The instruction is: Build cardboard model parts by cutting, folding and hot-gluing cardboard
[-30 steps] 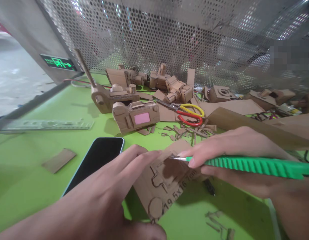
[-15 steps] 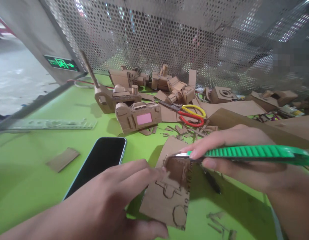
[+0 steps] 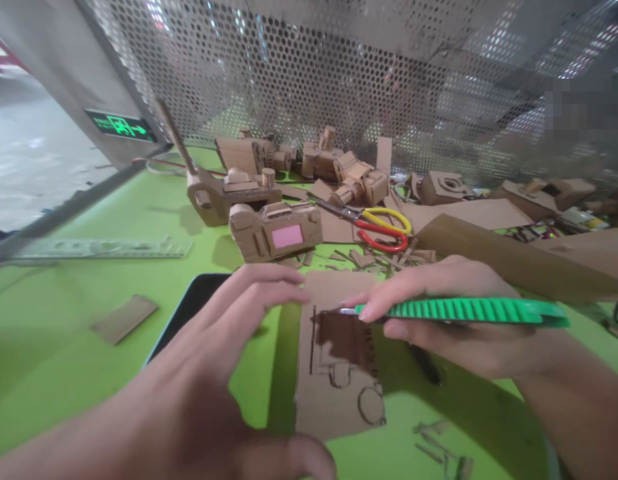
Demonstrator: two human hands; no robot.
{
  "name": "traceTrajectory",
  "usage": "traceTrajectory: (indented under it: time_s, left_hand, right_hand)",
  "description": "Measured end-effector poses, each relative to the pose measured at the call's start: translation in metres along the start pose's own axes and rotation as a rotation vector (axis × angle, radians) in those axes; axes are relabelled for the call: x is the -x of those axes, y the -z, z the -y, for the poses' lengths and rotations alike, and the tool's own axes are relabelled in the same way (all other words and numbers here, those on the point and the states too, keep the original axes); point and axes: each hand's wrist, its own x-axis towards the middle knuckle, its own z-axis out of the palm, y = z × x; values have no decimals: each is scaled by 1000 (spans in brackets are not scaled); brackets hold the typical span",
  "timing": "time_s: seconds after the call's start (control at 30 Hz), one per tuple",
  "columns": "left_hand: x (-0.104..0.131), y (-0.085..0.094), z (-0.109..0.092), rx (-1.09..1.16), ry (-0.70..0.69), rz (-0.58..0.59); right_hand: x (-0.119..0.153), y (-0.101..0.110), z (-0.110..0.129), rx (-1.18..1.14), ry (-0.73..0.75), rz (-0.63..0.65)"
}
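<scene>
A piece of cardboard (image 3: 333, 413) with pen-drawn shapes and a circle lies on the green tabletop in front of me. My right hand (image 3: 439, 320) grips a green utility knife (image 3: 469, 311), its blade tip over the drawn lines near the top of the piece. Fingers and thumb of my left hand (image 3: 223, 353) are spread apart along the piece's left side, the fingertips close to its upper left edge. Whether they touch it I cannot tell. Partly under that hand lies a black-screened phone (image 3: 189, 313). A dark pen (image 3: 426, 365) rests below my right hand.
Behind the piece stand a cardboard camera model (image 3: 276, 233) with a pink screen and several other cardboard models (image 3: 233, 190). Scissors (image 3: 383, 227) with red and yellow handles lie among cardboard scraps (image 3: 356, 259). A clear ruler (image 3: 103, 248) is at left, near a small cardboard scrap (image 3: 126, 319).
My left hand has lifted its fingers off the cardboard and spread them, now covering more of the phone. The cardboard has turned to lie straighter. The knife has shifted slightly left.
</scene>
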Motion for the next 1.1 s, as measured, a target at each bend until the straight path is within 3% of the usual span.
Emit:
traceTrajectory:
  time_s: [0.1,0.27,0.43,1.1]
  left_hand:
    - [-1,-3,6,-12,-8,134]
    - [5,-12,12,-18,-4,173]
    - [-1,-6,5,5,-34,239]
    - [-8,-2,7,29,-109,254]
  right_hand:
    - [0,-3,-3,-56,-33,4]
    - [-2,-5,-5,-105,-44,16]
    - [-4,-1,-4,-101,-56,39]
    - [-1,21,-1,-1,-96,124]
